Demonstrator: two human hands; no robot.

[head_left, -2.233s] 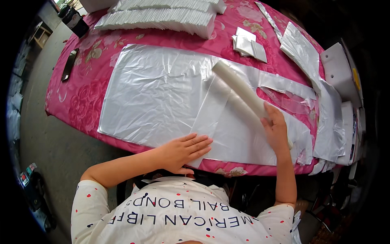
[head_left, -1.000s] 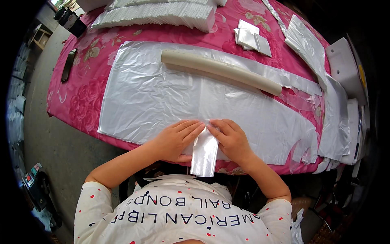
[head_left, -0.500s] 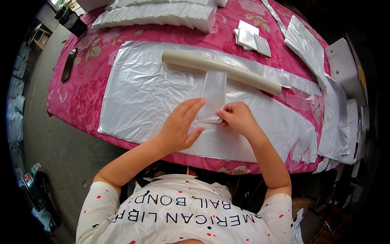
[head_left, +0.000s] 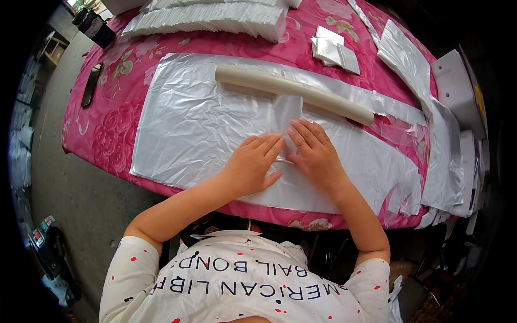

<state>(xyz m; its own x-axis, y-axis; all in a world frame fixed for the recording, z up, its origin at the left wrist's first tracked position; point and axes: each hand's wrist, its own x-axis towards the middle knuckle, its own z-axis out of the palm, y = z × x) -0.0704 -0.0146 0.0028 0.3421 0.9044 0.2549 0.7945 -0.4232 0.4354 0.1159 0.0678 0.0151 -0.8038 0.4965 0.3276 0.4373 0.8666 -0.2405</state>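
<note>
A narrow folded piece of clear plastic film [head_left: 288, 110] lies upright between my hands, its far end reaching the long beige tube [head_left: 291, 90]. My left hand [head_left: 252, 166] rests along the film's left edge, fingers stretched and thumb apart. Over its right side lies my right hand [head_left: 316, 156], slightly blurred, with fingers extended and touching the film. Both palms hide the film's lower part. Underneath is a stack of large, wrinkled translucent plastic sheets [head_left: 188, 118], and the tube lies across it.
A pink floral cloth [head_left: 116, 137] covers the table. Small folded film packets [head_left: 333, 49] lie beyond the tube. Long white stacks [head_left: 207, 22] stand at the back. A phone [head_left: 92, 85] and black cup [head_left: 94, 28] are left. More film [head_left: 444, 156] and a white box [head_left: 455, 89] line the right.
My right hand has gone from pinching the film's lower right corner to lying flat on it with fingers extended. My left hand has shifted slightly right, against the film.
</note>
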